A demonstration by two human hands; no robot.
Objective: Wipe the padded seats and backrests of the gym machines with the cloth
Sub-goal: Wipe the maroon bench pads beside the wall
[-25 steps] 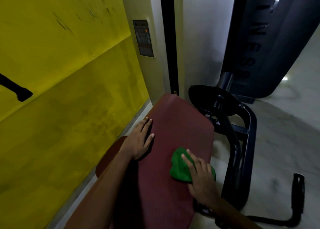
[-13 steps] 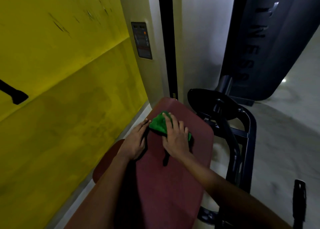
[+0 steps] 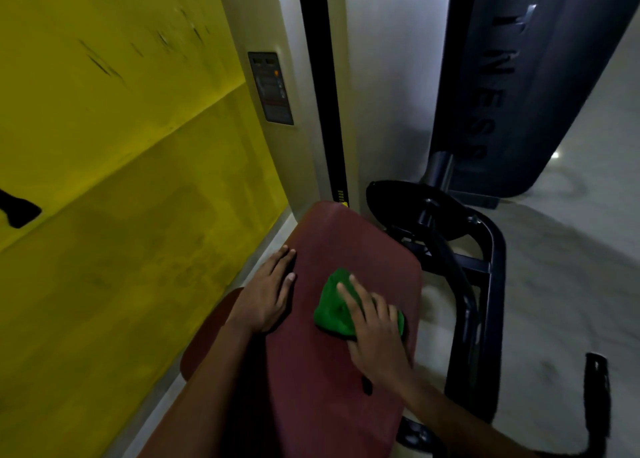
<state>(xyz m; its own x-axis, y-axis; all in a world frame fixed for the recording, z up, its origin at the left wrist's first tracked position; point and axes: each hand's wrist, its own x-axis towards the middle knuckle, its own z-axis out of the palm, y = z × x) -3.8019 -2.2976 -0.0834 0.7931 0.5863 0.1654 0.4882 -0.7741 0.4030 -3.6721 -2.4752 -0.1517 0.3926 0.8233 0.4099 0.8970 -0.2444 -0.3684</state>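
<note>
A dark red padded backrest of a gym machine runs up the middle of the view. My right hand presses a bunched green cloth flat onto the pad, near its right edge. My left hand lies flat with fingers spread on the pad's left edge, steadying it. A second red pad shows low at the left, partly hidden by my left forearm.
A yellow wall stands close on the left. The machine's black frame and a black disc sit right of the pad. A dark shroud rises behind; a black handle stands on the pale floor.
My right hand slid the cloth from the lower right of the pad up to its upper left beside my left hand, then back down to the right. My left hand stayed put.
</note>
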